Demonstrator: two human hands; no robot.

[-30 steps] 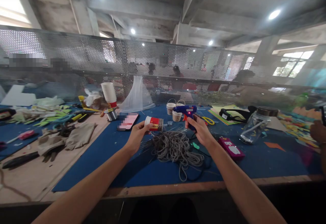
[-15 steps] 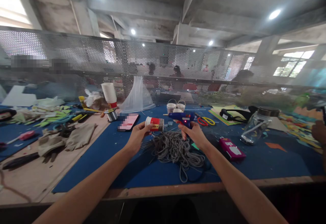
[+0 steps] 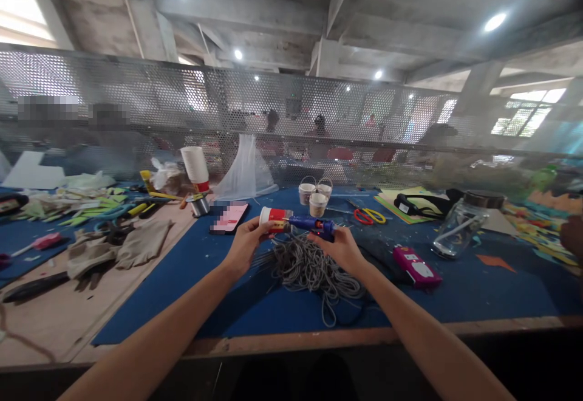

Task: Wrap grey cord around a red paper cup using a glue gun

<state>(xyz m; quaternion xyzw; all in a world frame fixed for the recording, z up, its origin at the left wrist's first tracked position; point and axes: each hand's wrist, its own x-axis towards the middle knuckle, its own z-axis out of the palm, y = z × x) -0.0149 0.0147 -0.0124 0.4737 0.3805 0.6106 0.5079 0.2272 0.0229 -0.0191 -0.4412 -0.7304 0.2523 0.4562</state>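
A red and white paper cup (image 3: 274,219) lies sideways in my left hand (image 3: 247,241), its fingers closed around the white end. My right hand (image 3: 340,246) is wrapped round a blue hot glue gun (image 3: 312,225). The gun's nozzle points left and meets the cup's right-hand end; I cannot tell whether they touch. Beneath both hands a tangled heap of grey cord (image 3: 314,267) rests on the blue mat (image 3: 191,304). Behind the gun stand several small pale cups (image 3: 317,205), two of them with thin loop handles.
Red and yellow scissors (image 3: 370,216), a magenta box (image 3: 416,265) and a glass jar (image 3: 462,231) lie to the right. On the left are a phone (image 3: 230,217), stacked paper cups (image 3: 195,167), a metal spool (image 3: 199,205) and work gloves (image 3: 143,244). A perforated metal screen (image 3: 282,103) runs behind the table.
My right hand has brought the glue gun down and left, from above the cord to the cup's end. The left hand and its cup have stayed almost still.
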